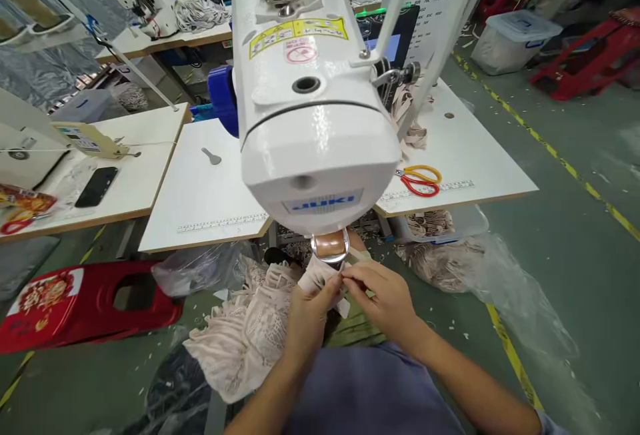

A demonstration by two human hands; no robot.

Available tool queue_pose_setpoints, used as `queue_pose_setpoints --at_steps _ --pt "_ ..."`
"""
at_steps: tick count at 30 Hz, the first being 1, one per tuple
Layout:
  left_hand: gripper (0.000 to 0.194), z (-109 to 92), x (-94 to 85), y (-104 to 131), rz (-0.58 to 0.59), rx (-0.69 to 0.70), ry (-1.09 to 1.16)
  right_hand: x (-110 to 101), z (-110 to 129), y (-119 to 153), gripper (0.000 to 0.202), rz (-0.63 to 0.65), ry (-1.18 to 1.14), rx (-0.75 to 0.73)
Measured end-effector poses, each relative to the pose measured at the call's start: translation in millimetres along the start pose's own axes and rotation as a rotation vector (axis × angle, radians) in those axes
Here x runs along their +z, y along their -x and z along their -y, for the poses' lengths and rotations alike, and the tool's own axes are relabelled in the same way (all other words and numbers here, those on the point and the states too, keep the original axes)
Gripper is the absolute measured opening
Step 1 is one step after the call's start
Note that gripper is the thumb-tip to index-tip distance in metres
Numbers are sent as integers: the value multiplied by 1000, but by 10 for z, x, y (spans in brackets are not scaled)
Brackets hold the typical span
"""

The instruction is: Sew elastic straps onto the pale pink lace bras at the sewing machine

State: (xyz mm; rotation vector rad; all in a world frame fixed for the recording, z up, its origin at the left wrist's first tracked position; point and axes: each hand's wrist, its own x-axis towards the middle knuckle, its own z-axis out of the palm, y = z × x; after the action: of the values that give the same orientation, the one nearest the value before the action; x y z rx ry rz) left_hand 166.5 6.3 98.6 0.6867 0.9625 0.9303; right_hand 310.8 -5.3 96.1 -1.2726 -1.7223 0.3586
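My left hand (311, 318) pinches a pale beige piece of fabric (316, 273) just under the head of a white sewing machine (320, 148). Close beside it, my right hand (383, 295) has its thumb and fingertips pressed together at the fabric's right edge. A light strap runs up from there toward the machine. Left of my hands hangs a bundle of beige lace bras (260, 328), which seems joined to the piece I hold. The needle area is hidden behind the machine head and its shiny guard (330, 246).
Red- and yellow-handled scissors (423, 180) lie on the white table (480, 155) at right, near beige straps (413, 128). A plastic bin (470, 221) of beige pieces sits below. A red stool (100, 305) stands at left; a black phone (97, 187) lies on the neighbouring table.
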Motion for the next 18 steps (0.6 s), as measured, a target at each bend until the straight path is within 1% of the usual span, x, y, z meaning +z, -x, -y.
queue_pose_setpoints --at_steps 3,8,10,12,13,15,16,17,18 --pt "22 -19 -21 26 27 47 -116 -35 -47 -23 13 65 -1 65" --pt "20 -69 -31 55 40 142 -423 -184 -56 -102 12 325 -103 203" --pt "21 -61 -64 51 27 169 -485 -224 -74 -148 14 410 -160 242" --pt "23 -50 -108 56 27 173 -518 -232 -116 -183 17 455 -187 263" --pt "24 -53 -119 71 41 167 -543 -229 -134 -193 18 467 -179 267" --pt "26 -80 -84 132 30 155 -640 -234 -128 -192 19 502 -147 238" --pt "26 -104 -37 168 35 150 -702 -247 -97 -187 19 531 -122 211" --pt "26 -130 25 193 -61 166 -769 -263 -57 -188 16 588 -114 155" --pt "26 -153 98 191 -21 186 -768 -279 -22 -203 16 626 -85 130"
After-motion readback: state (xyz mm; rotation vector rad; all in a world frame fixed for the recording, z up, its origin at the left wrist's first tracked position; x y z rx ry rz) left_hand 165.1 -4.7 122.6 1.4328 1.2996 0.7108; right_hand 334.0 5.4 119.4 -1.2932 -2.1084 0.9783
